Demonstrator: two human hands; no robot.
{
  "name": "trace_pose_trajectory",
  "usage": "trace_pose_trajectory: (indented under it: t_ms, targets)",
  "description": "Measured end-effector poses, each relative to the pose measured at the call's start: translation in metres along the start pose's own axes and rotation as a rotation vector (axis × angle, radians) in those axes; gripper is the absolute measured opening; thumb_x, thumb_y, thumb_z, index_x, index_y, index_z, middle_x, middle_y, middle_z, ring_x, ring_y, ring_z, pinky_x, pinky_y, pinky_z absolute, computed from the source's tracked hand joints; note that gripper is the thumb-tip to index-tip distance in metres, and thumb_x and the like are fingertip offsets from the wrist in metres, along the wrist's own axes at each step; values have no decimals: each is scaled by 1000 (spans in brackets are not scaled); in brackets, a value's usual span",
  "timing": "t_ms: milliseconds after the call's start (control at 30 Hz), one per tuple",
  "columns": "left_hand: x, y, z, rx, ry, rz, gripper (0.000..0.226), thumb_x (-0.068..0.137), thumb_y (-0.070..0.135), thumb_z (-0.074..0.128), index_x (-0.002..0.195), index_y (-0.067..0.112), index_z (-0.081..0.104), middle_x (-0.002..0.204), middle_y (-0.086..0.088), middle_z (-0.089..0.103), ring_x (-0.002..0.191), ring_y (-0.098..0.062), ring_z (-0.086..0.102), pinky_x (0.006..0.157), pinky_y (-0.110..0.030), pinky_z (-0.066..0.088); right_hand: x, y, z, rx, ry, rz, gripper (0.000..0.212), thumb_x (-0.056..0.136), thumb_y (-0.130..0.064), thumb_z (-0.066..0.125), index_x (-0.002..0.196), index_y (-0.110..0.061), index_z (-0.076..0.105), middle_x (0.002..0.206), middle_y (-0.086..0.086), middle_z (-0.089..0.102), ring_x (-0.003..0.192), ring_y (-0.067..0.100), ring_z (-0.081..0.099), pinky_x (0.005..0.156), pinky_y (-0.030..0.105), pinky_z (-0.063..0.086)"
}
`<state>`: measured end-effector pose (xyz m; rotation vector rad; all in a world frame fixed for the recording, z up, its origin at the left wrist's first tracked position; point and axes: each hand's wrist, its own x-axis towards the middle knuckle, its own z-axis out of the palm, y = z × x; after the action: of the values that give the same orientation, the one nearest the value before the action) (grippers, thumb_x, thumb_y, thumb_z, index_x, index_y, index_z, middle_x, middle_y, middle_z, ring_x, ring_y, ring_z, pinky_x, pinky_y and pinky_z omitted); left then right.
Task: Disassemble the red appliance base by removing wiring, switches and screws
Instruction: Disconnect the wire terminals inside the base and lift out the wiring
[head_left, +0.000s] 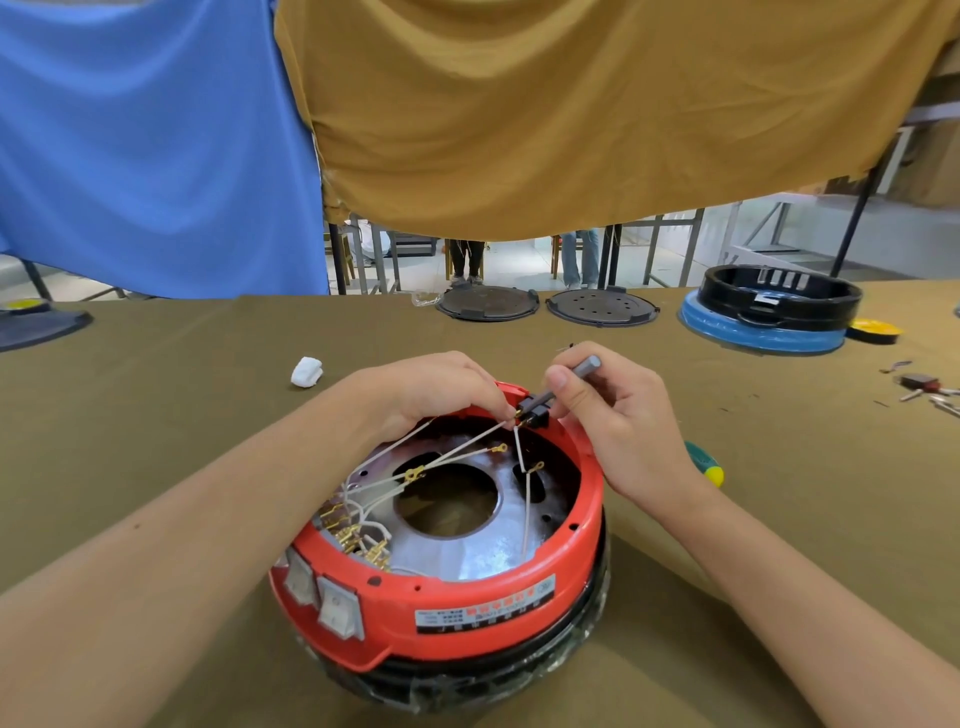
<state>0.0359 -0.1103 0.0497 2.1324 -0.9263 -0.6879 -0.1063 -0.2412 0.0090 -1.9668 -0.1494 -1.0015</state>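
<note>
The red appliance base lies upside down in front of me, its open inside showing a metal plate with a round hole. White wires with brass terminals run across the inside. Two rocker switches sit in the near left wall. A black connector block sits on the far rim. My left hand pinches a wire terminal at that block. My right hand grips a grey screwdriver bit whose tip meets the block.
A green and yellow screwdriver handle lies right of the base. A white wad lies at the left. Two dark round plates, a black and blue appliance ring and loose small parts sit farther back and right.
</note>
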Motion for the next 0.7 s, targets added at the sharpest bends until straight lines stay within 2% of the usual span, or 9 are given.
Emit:
trace_pose_trajectory:
  t_ms: [100, 200, 267, 400, 600, 700]
  targets:
    - [0, 1, 0, 15, 3, 2, 15, 77, 24, 76, 82, 9, 77, 112, -11, 70, 106, -30, 64, 95, -41, 48, 1, 3, 1, 53, 40, 55, 17, 97, -21, 58, 82, -20, 64, 67, -8, 63, 65, 9, 60, 63, 24, 48]
    - [0, 1, 0, 23, 13, 6, 15, 77, 25, 76, 82, 11, 77, 114, -9, 69, 108, -27, 62, 98, -39, 45, 1, 4, 1, 81, 63, 79, 21, 99, -14, 57, 81, -21, 64, 65, -7, 62, 64, 10, 59, 63, 23, 48]
    - [0, 1, 0, 28, 6, 6, 14, 77, 26, 76, 81, 13, 78, 113, -8, 69, 107, -27, 63, 99, -42, 46, 0, 3, 1, 44, 60, 63, 19, 99, -18, 57, 81, -22, 64, 66, -10, 62, 65, 9, 60, 64, 25, 48]
    - [0, -1, 0, 6, 1, 11, 13, 74, 25, 77, 78, 13, 77, 110, -11, 70, 103, -31, 66, 94, -43, 51, -1, -3, 2, -93, 28, -60, 17, 97, -24, 57, 83, -16, 63, 68, -18, 60, 66, 8, 60, 65, 20, 45]
    - [2, -2, -1, -2, -18, 15, 11, 71, 28, 77, 75, 17, 78, 104, -12, 71, 85, -22, 68, 83, -35, 54, 0, -5, -1, -118, -23, -108, 14, 97, -20, 58, 84, -21, 63, 69, -15, 61, 68, 8, 61, 66, 16, 43]
    - [2, -1, -1, 5, -16, 16, 13, 71, 29, 77, 76, 16, 78, 104, -11, 72, 93, -27, 69, 85, -36, 54, 0, -1, -1, -58, -3, -48, 16, 97, -23, 58, 83, -18, 64, 69, -16, 62, 66, 8, 61, 64, 16, 44]
